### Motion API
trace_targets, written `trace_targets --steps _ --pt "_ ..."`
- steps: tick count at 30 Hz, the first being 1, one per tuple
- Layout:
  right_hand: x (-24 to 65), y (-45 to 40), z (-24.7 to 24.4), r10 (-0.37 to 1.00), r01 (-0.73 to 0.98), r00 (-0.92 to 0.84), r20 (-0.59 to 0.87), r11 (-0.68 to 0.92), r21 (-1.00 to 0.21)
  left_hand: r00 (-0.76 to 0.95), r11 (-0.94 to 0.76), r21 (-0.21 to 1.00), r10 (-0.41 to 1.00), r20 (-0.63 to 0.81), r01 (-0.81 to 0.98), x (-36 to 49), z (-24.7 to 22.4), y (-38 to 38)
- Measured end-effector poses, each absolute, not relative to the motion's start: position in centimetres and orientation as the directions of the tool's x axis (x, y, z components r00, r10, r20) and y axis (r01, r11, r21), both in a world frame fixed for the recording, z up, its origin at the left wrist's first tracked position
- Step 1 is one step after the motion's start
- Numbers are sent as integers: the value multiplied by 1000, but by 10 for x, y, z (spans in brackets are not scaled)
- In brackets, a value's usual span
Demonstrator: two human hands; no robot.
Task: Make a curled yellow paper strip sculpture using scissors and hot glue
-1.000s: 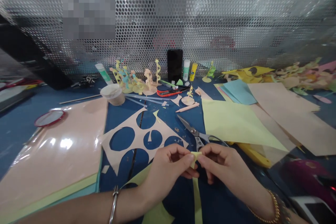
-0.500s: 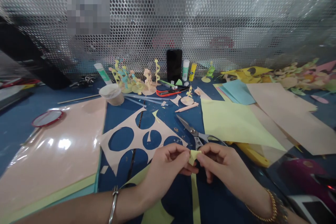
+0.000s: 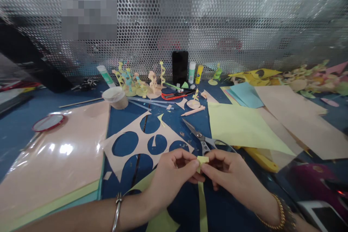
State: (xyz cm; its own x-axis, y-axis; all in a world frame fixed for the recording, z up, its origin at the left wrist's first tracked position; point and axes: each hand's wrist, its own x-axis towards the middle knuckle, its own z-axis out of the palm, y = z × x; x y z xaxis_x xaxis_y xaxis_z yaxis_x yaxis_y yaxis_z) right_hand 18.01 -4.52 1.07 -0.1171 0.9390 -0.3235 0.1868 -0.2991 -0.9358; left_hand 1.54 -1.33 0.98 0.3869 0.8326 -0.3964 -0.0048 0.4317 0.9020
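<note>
Left: the left hand (image 3: 174, 170), thumb and fingertips drawn together in a pinch on a yellow paper strip (image 3: 203, 204). Centre: the strip's upper end, between both hands; the right thumb now overlaps it more than half a second earlier, suggesting a fold being pressed. The strip is narrow and matte, flat-topped, its tail running downward (lower end out of frame). Right: the right hand (image 3: 230, 169), likewise pinching the strip.

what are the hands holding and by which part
The left hand and right hand pinch a narrow pale yellow-green paper strip at its folded upper end.
</note>
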Motion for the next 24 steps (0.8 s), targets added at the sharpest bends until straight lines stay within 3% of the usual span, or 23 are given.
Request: trace_targets --steps 24 --pt "181 -47 10 941 221 -117 -317 -286 -932 415 424 905 829 -376 -27 16 7 -14"
